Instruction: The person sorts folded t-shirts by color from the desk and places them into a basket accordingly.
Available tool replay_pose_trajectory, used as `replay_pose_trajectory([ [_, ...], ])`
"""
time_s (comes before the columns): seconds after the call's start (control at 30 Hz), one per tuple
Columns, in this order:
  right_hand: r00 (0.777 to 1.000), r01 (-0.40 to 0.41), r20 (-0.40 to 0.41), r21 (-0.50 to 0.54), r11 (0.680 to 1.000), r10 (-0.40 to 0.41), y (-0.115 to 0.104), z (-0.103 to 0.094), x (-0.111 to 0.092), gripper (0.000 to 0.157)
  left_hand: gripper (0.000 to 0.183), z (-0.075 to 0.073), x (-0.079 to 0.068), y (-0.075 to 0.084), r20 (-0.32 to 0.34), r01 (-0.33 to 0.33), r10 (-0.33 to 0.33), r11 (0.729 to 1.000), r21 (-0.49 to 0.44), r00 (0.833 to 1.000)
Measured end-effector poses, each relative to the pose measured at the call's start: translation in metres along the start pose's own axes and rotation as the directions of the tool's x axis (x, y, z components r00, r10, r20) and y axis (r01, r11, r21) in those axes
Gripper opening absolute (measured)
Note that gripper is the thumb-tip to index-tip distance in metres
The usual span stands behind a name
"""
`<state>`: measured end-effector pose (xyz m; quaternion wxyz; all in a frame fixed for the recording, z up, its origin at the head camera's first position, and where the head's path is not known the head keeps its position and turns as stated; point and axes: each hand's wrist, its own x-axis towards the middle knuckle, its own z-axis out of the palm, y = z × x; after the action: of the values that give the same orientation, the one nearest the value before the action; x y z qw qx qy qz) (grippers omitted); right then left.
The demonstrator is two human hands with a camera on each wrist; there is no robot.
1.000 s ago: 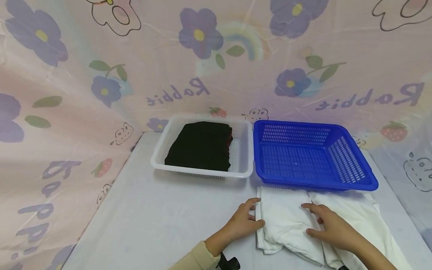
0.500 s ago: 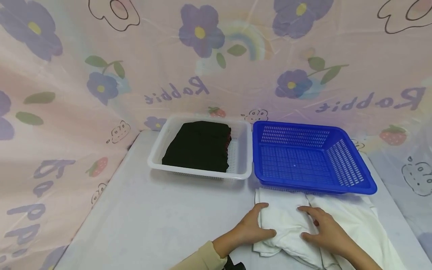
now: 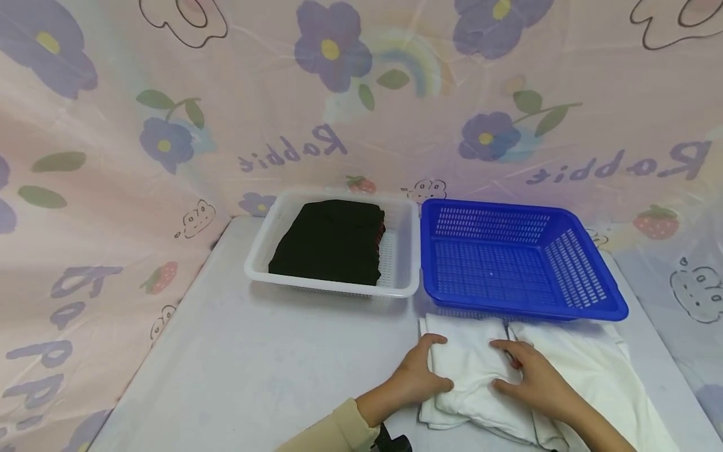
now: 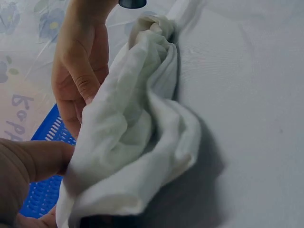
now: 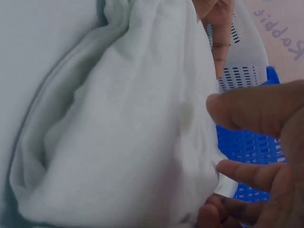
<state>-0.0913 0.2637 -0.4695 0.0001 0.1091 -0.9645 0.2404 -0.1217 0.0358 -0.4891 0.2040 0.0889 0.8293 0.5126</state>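
Note:
A white garment (image 3: 469,351), partly folded, lies at the front right; its kind is unclear. On its left edge my left hand (image 3: 418,373) grips the folded cloth, thumb and index finger spread over the top. My right hand (image 3: 536,380) holds the fold's right side, its thumb and index finger on the cloth and the other fingers curled in at the fold. Loose white cloth spreads under and beyond the right wrist. Seen from the left wrist, the layers (image 4: 128,123) bunch up between both hands.
Behind the garment stands an empty blue plastic basket (image 3: 525,309). To its left, a white basket (image 3: 333,286) contains a folded black garment (image 3: 327,245). A printed curtain (image 3: 395,113) hangs behind the white-covered table (image 3: 271,351).
My left hand has moved in over the garment's left edge. My right hand has shifted slightly left, and the fold's right side has moved a little left with it.

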Motion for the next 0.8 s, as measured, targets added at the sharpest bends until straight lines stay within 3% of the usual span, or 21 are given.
replay_pose_trajectory([
  [0.17, 1.0, 0.007, -0.007, 0.013, 1.0, -0.007, -0.004, 0.003, 0.006, 0.058, 0.061, -0.012, -0.003, -0.003, -0.009, 0.003, -0.003, 1.0, -0.012, 1.0],
  [0.4, 0.99, -0.108, 0.086, -0.012, 0.994, 0.109, -0.012, 0.001, 0.009, 0.061, 0.055, -0.016, -0.013, -0.005, 0.012, -0.031, 0.03, 0.999, 0.037, 0.999],
  [0.7, 0.988, -0.117, 0.114, 0.141, 0.983, 0.101, 0.0, 0.007, 0.007, 0.059, 0.055, -0.009, -0.014, -0.005, 0.04, -0.021, 0.022, 0.999, -0.029, 0.999],
  [0.8, 0.98, -0.146, 0.162, 0.186, 0.972, 0.117, 0.001, 0.008, 0.007, 0.057, 0.052, -0.01, -0.014, -0.005, 0.047, -0.022, 0.024, 0.999, -0.043, 0.999],
])
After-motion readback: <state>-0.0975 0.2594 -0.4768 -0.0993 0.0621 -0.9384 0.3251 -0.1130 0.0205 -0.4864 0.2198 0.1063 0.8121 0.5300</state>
